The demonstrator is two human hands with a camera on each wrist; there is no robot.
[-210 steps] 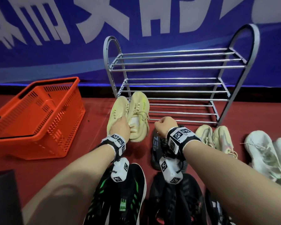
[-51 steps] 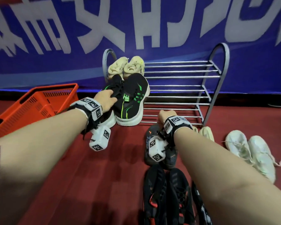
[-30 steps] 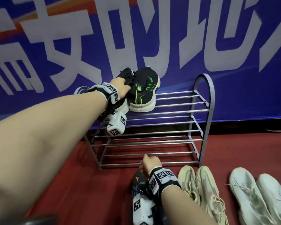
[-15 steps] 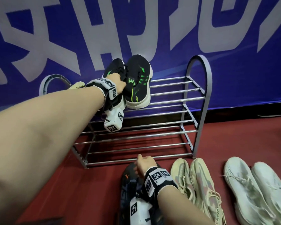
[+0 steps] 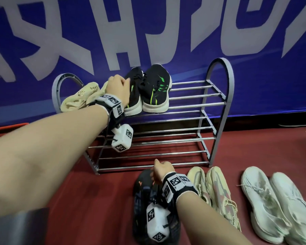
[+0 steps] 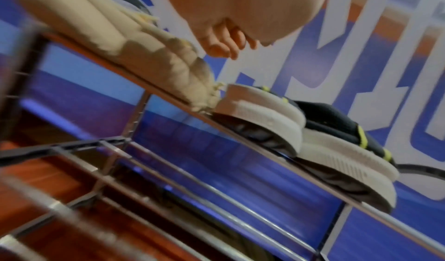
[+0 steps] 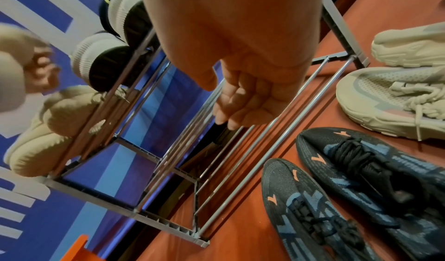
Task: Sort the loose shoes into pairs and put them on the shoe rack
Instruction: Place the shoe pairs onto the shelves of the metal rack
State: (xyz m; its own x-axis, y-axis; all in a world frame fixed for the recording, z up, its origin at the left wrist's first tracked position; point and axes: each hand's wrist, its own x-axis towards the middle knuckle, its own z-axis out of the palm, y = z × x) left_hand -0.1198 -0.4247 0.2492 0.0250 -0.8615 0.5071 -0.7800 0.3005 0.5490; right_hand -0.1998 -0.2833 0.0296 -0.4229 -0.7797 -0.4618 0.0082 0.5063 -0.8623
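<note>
A black pair with green stripes [image 5: 155,91] [image 6: 313,151] stands on the top shelf of the grey metal shoe rack [image 5: 193,105], toes to the wall. To its left on the same shelf lies a cream pair [image 5: 78,98] [image 6: 144,55]. My left hand [image 5: 118,85] [image 6: 224,50] hovers at the heels of these shoes, fingers loosely curled and holding nothing. My right hand [image 5: 162,169] [image 7: 240,103] hangs low in front of the rack, fingers loosely curled and empty, just above a dark blue-black pair [image 5: 141,197] [image 7: 337,189] on the floor.
A beige pair with pink patches [image 5: 215,188] and a white pair [image 5: 272,200] lie on the red floor to the right. The two lower shelves hold nothing. A blue banner wall stands behind the rack. An orange basket's corner [image 7: 77,250] sits to the left.
My left hand lifted the black-green pair onto the top shelf beside the cream pair and has now let go. My right hand stayed over the dark pair.
</note>
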